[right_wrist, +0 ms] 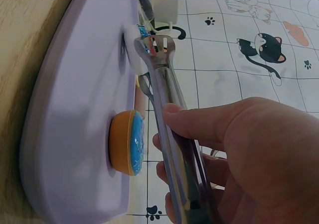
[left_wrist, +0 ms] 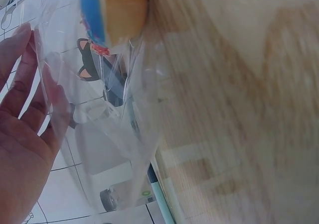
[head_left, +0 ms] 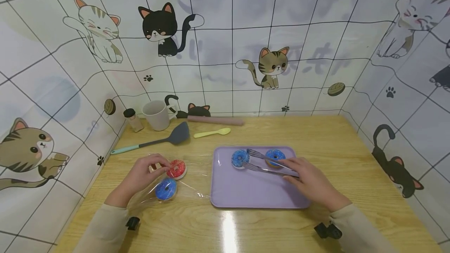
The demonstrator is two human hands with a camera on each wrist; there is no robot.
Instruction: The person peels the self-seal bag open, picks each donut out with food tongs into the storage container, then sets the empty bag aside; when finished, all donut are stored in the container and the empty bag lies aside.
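Observation:
My right hand [head_left: 311, 180] grips a pair of metal tongs [right_wrist: 174, 149] around the handles. The tong tips are beside a blue-iced toy donut [head_left: 240, 159] on the purple tray [head_left: 242, 190]; whether they touch it I cannot tell. Under the tongs lies a second blue donut [head_left: 275, 155], its orange-brown base showing in the right wrist view. At the left, my left hand [head_left: 144, 174] pinches a clear plastic bag [left_wrist: 107, 139] by its edge. A red-iced donut [head_left: 178, 170] and another blue donut [head_left: 166, 189] lie in or under that film.
Behind the hands lie a spatula [head_left: 178, 133], a yellow spoon [head_left: 211, 132] and a pinkish rod [head_left: 216, 120]. A white mug [head_left: 156, 115] and a black-capped jar [head_left: 133, 120] stand at the back left. Cat-printed sheeting [head_left: 218, 50] walls in the wooden table [head_left: 190, 225].

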